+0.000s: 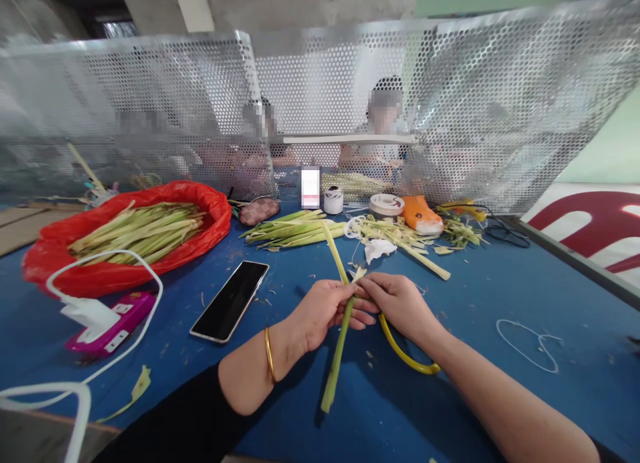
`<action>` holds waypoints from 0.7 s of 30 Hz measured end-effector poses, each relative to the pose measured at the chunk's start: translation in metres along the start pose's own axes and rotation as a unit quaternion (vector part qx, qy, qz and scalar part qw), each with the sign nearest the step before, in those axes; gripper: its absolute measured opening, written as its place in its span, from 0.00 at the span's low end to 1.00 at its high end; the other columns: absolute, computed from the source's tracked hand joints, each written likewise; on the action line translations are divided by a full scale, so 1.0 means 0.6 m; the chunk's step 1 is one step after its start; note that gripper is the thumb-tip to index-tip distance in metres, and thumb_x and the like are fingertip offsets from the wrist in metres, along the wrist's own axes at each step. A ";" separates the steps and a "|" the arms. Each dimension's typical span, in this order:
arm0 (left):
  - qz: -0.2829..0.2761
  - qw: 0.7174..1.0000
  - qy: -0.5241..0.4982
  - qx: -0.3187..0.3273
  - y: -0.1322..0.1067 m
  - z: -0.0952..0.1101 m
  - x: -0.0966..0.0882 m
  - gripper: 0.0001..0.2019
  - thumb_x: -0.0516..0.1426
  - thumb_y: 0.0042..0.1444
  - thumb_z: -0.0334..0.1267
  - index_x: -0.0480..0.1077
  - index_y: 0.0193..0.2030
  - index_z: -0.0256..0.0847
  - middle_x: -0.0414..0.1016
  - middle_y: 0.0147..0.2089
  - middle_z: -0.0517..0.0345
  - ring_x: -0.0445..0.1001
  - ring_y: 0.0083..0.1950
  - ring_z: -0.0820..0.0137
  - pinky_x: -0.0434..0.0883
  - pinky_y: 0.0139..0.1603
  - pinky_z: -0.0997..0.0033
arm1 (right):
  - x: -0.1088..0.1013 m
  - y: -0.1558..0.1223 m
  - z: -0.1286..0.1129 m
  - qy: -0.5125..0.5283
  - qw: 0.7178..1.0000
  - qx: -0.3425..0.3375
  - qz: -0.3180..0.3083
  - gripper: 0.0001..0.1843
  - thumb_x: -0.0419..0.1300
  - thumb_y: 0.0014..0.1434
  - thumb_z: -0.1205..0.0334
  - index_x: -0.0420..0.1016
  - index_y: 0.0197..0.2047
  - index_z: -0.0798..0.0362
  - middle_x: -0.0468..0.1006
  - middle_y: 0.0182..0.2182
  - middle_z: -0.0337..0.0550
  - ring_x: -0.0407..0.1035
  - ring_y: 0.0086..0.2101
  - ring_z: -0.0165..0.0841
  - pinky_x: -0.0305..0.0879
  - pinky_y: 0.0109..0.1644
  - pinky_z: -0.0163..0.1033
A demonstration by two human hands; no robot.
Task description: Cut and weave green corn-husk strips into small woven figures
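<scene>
A long pale-green plant stalk (341,356) slants across the middle of the view, with a peeled, whitish tip near the top. My left hand (323,309), a gold bangle on its wrist, is closed round the stalk with the thumb on top. From the other side my right hand (403,303) pinches at the stalk's upper part, its fingertips close to my left thumb. A yellow curved handle (404,357) shows below my right palm; the rest of that item is hidden, and I cannot tell whether the hand grips it.
Left: a red plastic bag (210,199) of stalks, purple power strip (107,336) and phone (230,301). Behind my hands: a stalk bundle (290,229), trimmings (390,233), tape roll (387,204) and orange packet (421,213). A perforated metal screen (320,83) divides off people beyond.
</scene>
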State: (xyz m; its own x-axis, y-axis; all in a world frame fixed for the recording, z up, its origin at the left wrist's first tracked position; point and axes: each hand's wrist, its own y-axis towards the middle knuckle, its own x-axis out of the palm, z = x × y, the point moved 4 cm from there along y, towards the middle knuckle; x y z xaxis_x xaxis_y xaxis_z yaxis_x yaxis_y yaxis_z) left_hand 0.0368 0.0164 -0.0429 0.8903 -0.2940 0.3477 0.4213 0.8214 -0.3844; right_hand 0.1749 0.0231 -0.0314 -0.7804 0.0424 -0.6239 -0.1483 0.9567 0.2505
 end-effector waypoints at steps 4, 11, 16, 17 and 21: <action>0.056 0.997 -0.024 0.039 -0.002 0.008 -0.005 0.11 0.53 0.61 0.34 0.74 0.36 0.30 0.80 0.32 0.45 0.79 0.29 0.69 0.72 0.28 0.76 | -0.020 -0.013 -0.030 -0.071 0.983 -0.112 0.126 0.14 0.53 0.63 0.55 0.78 0.41 0.52 0.78 0.37 0.47 0.72 0.38 0.39 0.64 0.42 0.42; 0.160 0.972 -0.075 0.155 -0.004 0.017 -0.020 0.10 0.55 0.59 0.37 0.74 0.38 0.32 0.81 0.38 0.45 0.79 0.39 0.67 0.71 0.35 0.75 | 0.025 -0.037 -0.034 0.039 0.999 0.016 0.011 0.14 0.60 0.58 0.49 0.70 0.40 0.50 0.76 0.24 0.36 0.69 0.23 0.32 0.62 0.27 0.36; 0.166 0.971 -0.057 0.163 -0.003 0.017 -0.021 0.11 0.55 0.59 0.40 0.74 0.38 0.34 0.81 0.40 0.45 0.78 0.45 0.63 0.70 0.36 0.73 | 0.065 -0.038 -0.019 0.190 0.974 0.090 -0.088 0.07 0.60 0.53 0.58 0.68 0.33 0.51 0.76 0.25 0.37 0.73 0.25 0.33 0.69 0.31 0.38; 0.164 0.972 -0.053 0.158 -0.003 0.018 -0.022 0.10 0.55 0.59 0.39 0.74 0.38 0.35 0.81 0.40 0.45 0.78 0.46 0.63 0.69 0.34 0.74 | 0.071 -0.037 -0.018 0.225 0.962 0.101 -0.118 0.05 0.59 0.53 0.60 0.68 0.31 0.51 0.75 0.23 0.36 0.72 0.24 0.32 0.70 0.30 0.37; 0.171 0.971 -0.003 0.166 -0.003 0.027 -0.029 0.11 0.54 0.60 0.40 0.75 0.39 0.34 0.81 0.41 0.44 0.78 0.46 0.65 0.58 0.21 0.82 | 0.060 -0.029 -0.013 0.271 0.951 0.117 -0.087 0.06 0.58 0.53 0.59 0.68 0.29 0.52 0.70 0.20 0.33 0.68 0.21 0.28 0.67 0.27 0.33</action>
State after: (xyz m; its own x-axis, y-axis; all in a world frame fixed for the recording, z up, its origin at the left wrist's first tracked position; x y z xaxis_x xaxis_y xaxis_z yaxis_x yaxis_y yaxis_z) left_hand 0.0178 0.0281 -0.0347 0.9672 0.0260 0.2526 0.0211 0.9830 -0.1822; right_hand 0.1443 0.0058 -0.0523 -0.9642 -0.2174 -0.1520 -0.2148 0.9761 -0.0334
